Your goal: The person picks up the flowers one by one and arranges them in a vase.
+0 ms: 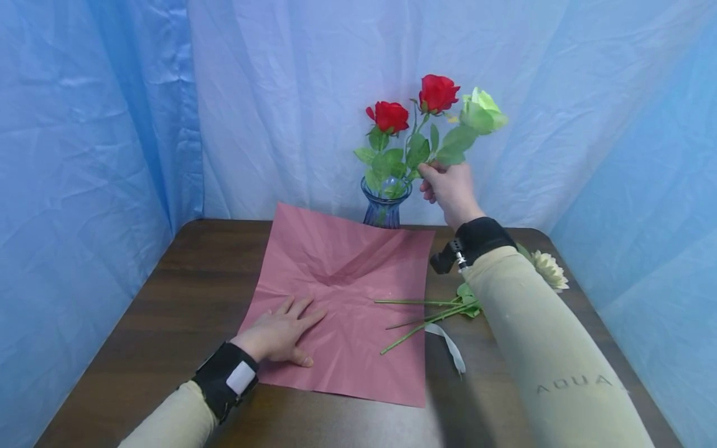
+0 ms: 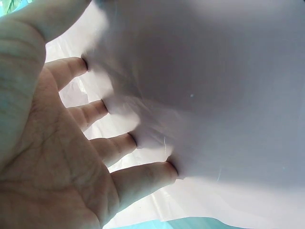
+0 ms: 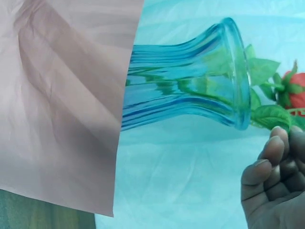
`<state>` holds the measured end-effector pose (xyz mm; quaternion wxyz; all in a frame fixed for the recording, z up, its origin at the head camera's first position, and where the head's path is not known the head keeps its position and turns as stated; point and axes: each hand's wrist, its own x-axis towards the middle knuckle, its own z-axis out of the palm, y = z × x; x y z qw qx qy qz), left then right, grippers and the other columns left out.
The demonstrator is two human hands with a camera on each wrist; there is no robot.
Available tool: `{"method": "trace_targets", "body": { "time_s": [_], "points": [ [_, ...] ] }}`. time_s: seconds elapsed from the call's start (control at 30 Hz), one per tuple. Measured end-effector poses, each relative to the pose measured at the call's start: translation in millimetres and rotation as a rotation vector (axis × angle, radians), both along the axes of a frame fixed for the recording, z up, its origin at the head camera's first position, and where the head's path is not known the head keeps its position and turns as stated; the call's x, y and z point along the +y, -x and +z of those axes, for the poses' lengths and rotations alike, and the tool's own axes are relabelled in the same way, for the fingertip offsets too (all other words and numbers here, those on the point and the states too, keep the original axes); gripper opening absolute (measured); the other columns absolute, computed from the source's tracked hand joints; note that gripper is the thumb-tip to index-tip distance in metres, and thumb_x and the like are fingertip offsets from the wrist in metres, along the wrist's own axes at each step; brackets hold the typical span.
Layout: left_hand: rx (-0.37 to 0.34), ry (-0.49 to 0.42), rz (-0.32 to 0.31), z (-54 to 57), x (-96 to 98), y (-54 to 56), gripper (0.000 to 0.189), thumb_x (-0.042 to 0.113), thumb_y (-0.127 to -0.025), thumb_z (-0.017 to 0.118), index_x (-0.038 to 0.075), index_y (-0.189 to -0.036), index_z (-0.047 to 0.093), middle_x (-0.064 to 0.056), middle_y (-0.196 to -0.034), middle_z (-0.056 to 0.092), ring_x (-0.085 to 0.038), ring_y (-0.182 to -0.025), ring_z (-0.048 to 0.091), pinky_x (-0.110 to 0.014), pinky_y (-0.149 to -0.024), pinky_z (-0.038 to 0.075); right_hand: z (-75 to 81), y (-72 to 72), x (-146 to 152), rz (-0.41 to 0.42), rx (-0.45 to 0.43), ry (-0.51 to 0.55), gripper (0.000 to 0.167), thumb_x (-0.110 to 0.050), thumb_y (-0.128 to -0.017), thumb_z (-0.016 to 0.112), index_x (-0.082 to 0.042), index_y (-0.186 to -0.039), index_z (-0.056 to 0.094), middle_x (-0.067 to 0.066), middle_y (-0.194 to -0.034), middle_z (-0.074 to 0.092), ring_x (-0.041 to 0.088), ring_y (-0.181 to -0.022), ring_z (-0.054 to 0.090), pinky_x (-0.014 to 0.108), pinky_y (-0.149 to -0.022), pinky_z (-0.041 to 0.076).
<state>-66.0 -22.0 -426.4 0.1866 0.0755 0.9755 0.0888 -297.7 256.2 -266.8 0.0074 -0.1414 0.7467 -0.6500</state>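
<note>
My left hand (image 1: 280, 333) rests with fingers spread on a creased pink sheet of paper (image 1: 336, 249); the left wrist view shows its fingertips pressing into the paper. Up at the back, my right hand (image 1: 450, 190) pinches the pale green rose (image 1: 483, 112) just below its leaves, right beside the mouth of a blue glass vase (image 1: 383, 211). Two red roses (image 1: 439, 93) with green leaves stand in the vase. In the right wrist view, the curled fingers (image 3: 272, 150) are close to a leaf outside the vase rim. The paper hides the vase's base there.
Several green stems (image 1: 414, 333) lie across the paper's right side, their upper parts partly under my right forearm. A cream flower (image 1: 549, 270) lies beyond that arm. A white ribbon (image 1: 450, 348) lies beside the paper on the dark wooden table (image 1: 168, 311). Blue curtains (image 1: 280, 93) surround the table.
</note>
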Motion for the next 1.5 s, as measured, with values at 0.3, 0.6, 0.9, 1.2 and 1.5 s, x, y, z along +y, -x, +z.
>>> {"method": "trace_targets", "body": {
  "time_s": [0.3,0.6,0.9,1.2,1.5],
  "points": [
    [-0.004,-0.002,-0.001,-0.4,2.5,-1.5,0.098,0.056,-0.080,0.081,0.032,-0.161,0.032,-0.009,-0.170,0.018,-0.045,-0.153,0.017,-0.074,-0.111,0.028,-8.2,4.3,-3,0.015,-0.007,-0.093,0.022,-0.025,-0.103,0.063,-0.005,-0.095,0.066,0.000,-0.061,0.053,0.012,-0.053,0.048,0.026,-0.051,0.039],
    [-0.009,0.012,-0.002,1.6,2.5,-0.5,0.098,0.057,-0.080,0.081,0.032,-0.161,0.032,-0.009,-0.170,0.017,-0.045,-0.153,0.017,-0.073,-0.112,0.028,-11.0,7.9,-6,0.018,-0.018,-0.130,0.021,-0.026,-0.104,0.062,-0.006,-0.100,0.066,-0.002,-0.063,0.051,0.011,-0.054,0.043,0.028,-0.051,0.036],
    [-0.014,0.017,-0.005,-0.8,2.8,-0.1,0.098,0.058,-0.081,0.079,0.033,-0.161,0.030,-0.009,-0.170,0.016,-0.045,-0.154,0.016,-0.073,-0.112,0.028,-15.8,8.4,-13,-0.036,0.036,-0.171,0.017,-0.026,-0.101,0.066,-0.011,-0.096,0.063,-0.007,-0.071,0.050,0.015,-0.072,0.050,0.032,-0.067,0.040],
    [-0.014,0.013,0.003,0.3,5.9,-0.6,0.098,0.057,-0.081,0.080,0.032,-0.161,0.030,-0.009,-0.170,0.016,-0.044,-0.154,0.015,-0.072,-0.113,0.027,-15.0,7.4,-15,-0.043,-0.006,-0.150,0.026,-0.020,-0.101,0.065,-0.009,-0.125,0.065,-0.001,-0.103,0.060,0.018,-0.089,0.052,0.035,-0.081,0.043],
    [-0.013,0.003,0.004,1.5,7.8,-2.8,0.097,0.056,-0.081,0.080,0.031,-0.161,0.032,-0.010,-0.170,0.017,-0.045,-0.154,0.015,-0.074,-0.112,0.027,-10.7,4.4,-16,-0.053,-0.028,-0.149,0.040,-0.017,-0.098,0.069,-0.010,-0.136,0.061,0.007,-0.136,0.062,0.020,-0.126,0.055,0.041,-0.109,0.043]
  ]
}}
